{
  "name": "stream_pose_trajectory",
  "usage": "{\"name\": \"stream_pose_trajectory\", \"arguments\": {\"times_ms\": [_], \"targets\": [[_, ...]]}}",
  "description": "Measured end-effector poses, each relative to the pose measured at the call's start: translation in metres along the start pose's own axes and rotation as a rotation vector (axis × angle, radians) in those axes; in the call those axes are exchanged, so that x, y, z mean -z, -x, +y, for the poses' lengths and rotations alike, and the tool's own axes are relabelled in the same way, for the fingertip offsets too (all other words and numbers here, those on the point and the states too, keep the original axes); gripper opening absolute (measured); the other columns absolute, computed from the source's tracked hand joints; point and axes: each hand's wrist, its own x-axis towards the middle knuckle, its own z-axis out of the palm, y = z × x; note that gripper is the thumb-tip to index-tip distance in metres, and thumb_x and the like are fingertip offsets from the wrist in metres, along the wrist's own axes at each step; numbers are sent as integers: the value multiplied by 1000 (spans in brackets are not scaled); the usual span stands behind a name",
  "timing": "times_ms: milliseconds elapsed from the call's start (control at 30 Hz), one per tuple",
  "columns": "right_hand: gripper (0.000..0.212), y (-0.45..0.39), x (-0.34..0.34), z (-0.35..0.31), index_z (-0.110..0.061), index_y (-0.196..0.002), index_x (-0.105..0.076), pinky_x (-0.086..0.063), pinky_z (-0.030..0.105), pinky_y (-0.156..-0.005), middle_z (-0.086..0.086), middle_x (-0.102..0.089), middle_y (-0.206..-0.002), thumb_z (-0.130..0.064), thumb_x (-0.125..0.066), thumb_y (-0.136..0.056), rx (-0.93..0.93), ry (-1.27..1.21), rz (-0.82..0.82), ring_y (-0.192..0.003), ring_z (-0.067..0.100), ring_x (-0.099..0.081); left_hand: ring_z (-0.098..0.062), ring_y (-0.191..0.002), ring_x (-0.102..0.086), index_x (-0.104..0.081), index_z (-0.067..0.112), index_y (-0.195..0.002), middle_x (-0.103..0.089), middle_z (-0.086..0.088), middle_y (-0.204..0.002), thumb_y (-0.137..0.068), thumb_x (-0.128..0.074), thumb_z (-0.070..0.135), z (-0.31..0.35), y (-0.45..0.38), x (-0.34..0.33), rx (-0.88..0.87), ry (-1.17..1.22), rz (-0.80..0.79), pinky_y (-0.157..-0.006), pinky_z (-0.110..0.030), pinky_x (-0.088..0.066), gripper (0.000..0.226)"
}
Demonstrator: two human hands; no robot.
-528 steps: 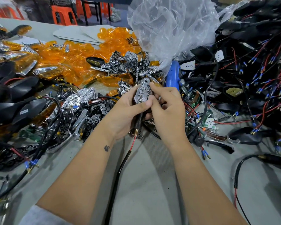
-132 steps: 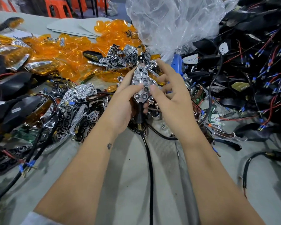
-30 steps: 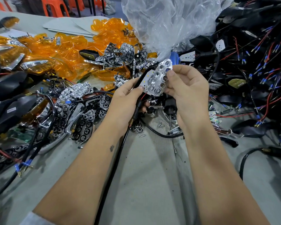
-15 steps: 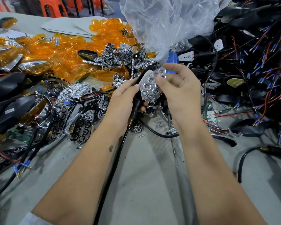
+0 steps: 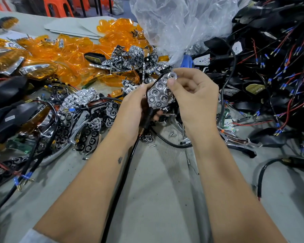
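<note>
Seating the chrome reflector (image 5: pixel 158 95) squarely into its black housing (image 5: pixel 149 112), held above the counter (image 5: pixel 165 190), likely calls for the left hand (image 5: pixel 130 109) gripping the housing firmly while the right hand (image 5: pixel 193 95), pinching the reflector's upper edge, presses evenly without tilting.

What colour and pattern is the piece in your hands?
The reflector is shiny chrome silver with a honeycomb of hexagonal cups; shown in the head view.

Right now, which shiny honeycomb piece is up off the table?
The reflector between the hands: the right hand pinches its top, the left hand grips the black housing behind it. The other reflectors lie in heaps on the table.
</note>
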Motion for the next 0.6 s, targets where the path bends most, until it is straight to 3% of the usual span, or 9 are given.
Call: {"name": "stream_pose_trajectory", "arguments": {"times_ms": [67, 133, 267, 400, 500, 600], "targets": [[21, -1, 0, 1, -24, -92, -68, -45, 13, -65, -11, -65, -70, -5, -74, -85, 17, 47, 11, -65, 0, -54, -19, -62, -58, -63, 12, -122, -66, -7, -81, -107, -37, 33, -1, 0, 0, -6, 5, -10, -51, -26, -47, 37], [19, -1, 1, 3, -22, -96, -70, -43, 12, -67, -4, -65, -81, -6, -74, -85, 21, 101, 18, -67, 0, -51, -19, -65, -59, -62, 9, -124, -66, -9, -88, -105, -42, 34, -1, -1, 1, -13, -8, -23, -54, -26, -47, 37], [22, -1, 3, 4, -28, -99, -66, -42, 13, -69, 10, -63, -102, -12, -73, -87, 59, 227, 21, -66, 0, -48, -22, -84, -62, -63, 12, -130, -69, 0, -114, -99, -59, 25, -4, -2, 2, -40, -84, 12, -73, -29, -50, 33], [16, -1, 1, 5, -23, -108, -67, -47, 16, -72, 2, -66, -100, -14, -64, -94, -12, 127, 35, -77, 5, -58, -15, -59, -60, -66, 16, -119, -70, 1, -91, -101, -55, 16, -4, 0, 1, -63, -19, -20, -50, -20, -48, 22], [24, -2, 3, 4, -15, -103, -71, -51, 23, -65, 4, -70, -91, -17, -47, -104, -160, -141, 41, -72, 12, -61, -13, -56, -59, -66, 15, -117, -67, -3, -90, -103, -51, 16, -3, 0, 2, -69, 5, -25, -49, -19, -47, 20], [27, -3, 5, 6, -12, -97, -75, -55, 28, -67, 3, -73, -85, -22, -50, -103, -201, -208, -45, -71, 13, -63, -11, -58, -58, -66, 16, -117, -70, 1, -86, -104, -49, 17, -4, 0, 2, -98, -13, -50, -50, -19, -47, 21]]}}
